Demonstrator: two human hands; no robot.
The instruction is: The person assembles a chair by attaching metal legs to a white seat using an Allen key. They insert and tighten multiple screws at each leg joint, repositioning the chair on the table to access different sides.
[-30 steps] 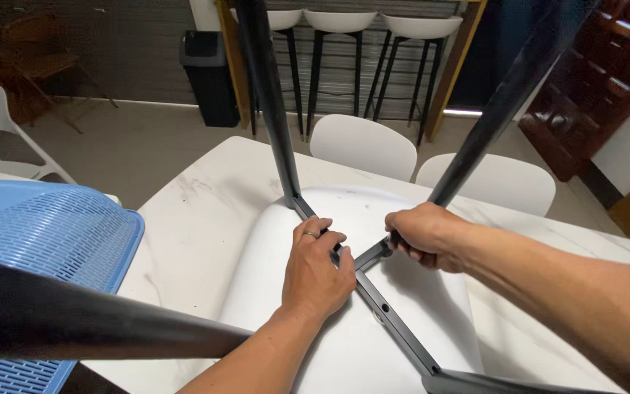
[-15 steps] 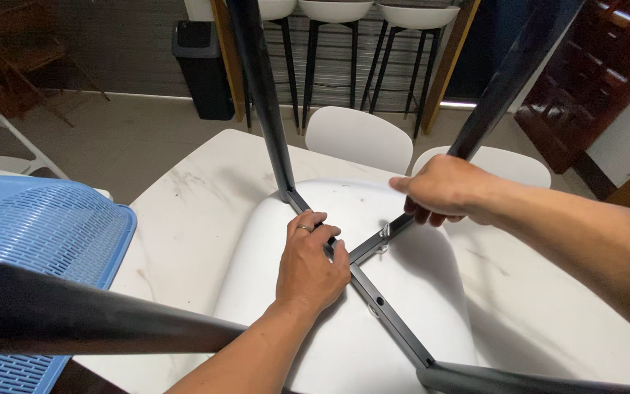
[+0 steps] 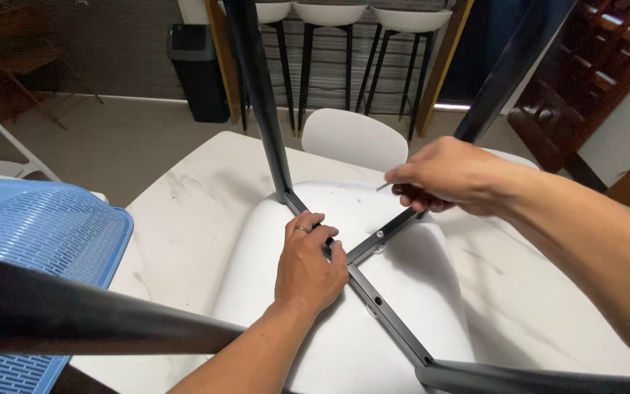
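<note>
Head view looks down on a white marble-veined table (image 3: 184,211) in a room with a grey floor, white bar stools (image 3: 344,14) and a black bin (image 3: 197,69) at the back. An upturned white chair seat (image 3: 293,241) lies on the table, its black cross frame (image 3: 380,292) and legs (four, angled outward) rising toward the camera. The left hand (image 3: 308,266) presses flat, fingers spread, on the frame's centre. The right hand (image 3: 442,175) hovers above, pinching a small metal piece. A blue plastic basket (image 3: 38,233) sits at left; a near leg crosses the foreground.
</note>
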